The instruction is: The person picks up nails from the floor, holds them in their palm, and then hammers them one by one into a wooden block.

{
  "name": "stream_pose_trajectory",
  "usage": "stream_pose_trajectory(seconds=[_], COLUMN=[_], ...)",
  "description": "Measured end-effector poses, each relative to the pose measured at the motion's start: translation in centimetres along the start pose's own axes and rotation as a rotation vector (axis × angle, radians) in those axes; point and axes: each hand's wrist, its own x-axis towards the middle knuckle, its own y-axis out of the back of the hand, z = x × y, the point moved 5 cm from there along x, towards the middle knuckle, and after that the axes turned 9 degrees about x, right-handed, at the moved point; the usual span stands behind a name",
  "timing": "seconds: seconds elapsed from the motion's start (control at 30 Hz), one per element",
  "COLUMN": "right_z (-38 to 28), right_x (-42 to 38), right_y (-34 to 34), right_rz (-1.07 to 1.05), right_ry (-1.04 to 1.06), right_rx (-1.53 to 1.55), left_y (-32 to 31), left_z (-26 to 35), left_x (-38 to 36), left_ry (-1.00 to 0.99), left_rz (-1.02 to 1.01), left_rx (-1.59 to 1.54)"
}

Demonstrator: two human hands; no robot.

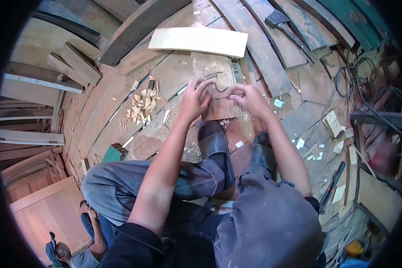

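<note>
My left hand (194,100) has its fingers curled above a wooden board (223,110) on the floor between my feet. My right hand (249,99) pinches a thin dark wire-like strip (222,98), which spans the gap to my left fingertips. Its ends are hidden in the fingers, and its exact kind is too small to tell. Another thin, dark curved line shows just beyond my left fingertips. A pale, slightly curved plank (198,41) lies across the far end of the board.
A heap of wood offcuts (143,105) lies to the left. A hatchet (286,32) rests on planks at the far right. Cables (358,80) tangle along the right side. Stacked boards (31,136) line the left; another person (91,232) sits at the lower left.
</note>
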Motion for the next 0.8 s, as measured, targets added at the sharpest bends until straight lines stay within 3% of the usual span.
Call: stream_pose_trajectory(seconds=[0.07,0.13,0.23,0.33,0.47,0.5,0.6,0.67,0.8], right_z=[0.5,0.5,-0.3,1.0,6.4,7.9,8.8,11.2,13.2], right_x=[0.4,-0.5,-4.9,-13.7,-32.6,-38.3,-53.1,-61.4,-66.3], right_y=[-0.7,0.3,4.0,9.2,16.1,17.1,16.6,15.0,9.2], right_rz=[0.052,0.144,0.392,0.636,1.061,1.179,1.460,1.570,1.489], right_ry=[0.075,0.212,0.200,0.083,-0.072,-0.133,-0.308,-0.521,-0.731], right_rx=[-0.129,-0.191,-0.173,-0.198,-0.219,-0.246,-0.351,-0.489,-0.463], left_y=[0.0,-0.5,0.0,0.1,-2.2,-2.8,-4.0,-4.2,-5.0], left_z=[0.6,0.0,-0.7,0.4,3.0,3.1,3.1,2.8,1.7], left_x=[-0.3,-0.9,-1.2,-1.2,-1.5,-1.8,-2.5,-2.6,-2.8], left_ry=[-0.053,0.035,0.135,0.030,-0.086,-0.031,-0.101,-0.076,0.029], left_rz=[0.056,-0.027,-0.109,-0.031,-0.154,-0.282,-0.288,-0.325,-0.393], left_rx=[-0.009,-0.036,-0.004,-0.045,-0.078,-0.077,-0.031,0.016,-0.039])
